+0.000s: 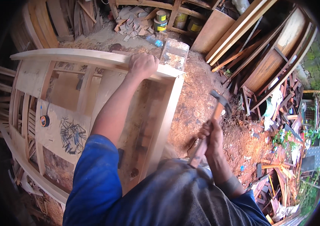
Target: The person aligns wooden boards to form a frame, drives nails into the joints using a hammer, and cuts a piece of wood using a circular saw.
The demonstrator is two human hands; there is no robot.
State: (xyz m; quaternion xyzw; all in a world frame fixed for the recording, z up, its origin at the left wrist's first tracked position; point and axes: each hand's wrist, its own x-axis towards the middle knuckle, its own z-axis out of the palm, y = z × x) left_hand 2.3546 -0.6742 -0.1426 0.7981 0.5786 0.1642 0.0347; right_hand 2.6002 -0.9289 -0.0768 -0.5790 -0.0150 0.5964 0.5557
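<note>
My left hand (143, 64) is closed over the far rail of a pale wooden frame (92, 55), close to its right corner. In my right hand (211, 137) is a claw hammer (218, 111), gripped by its wooden handle with the head up, to the right of the frame and apart from it. Inside the frame lies a light board (52, 137) bearing a loose pile of nails (72, 137). An orange and black tape measure (44, 120) rests near the nails. What lies under my left palm is hidden.
Brown, littered ground (193, 101) shows right of the frame. Long planks (239, 32) lean at the upper right, above heaped wood scraps (280, 177). Yellow-labelled tins (160, 25) and a plastic bottle (155, 41) stand or lie at the back. A wooden block (175, 52) touches the far corner.
</note>
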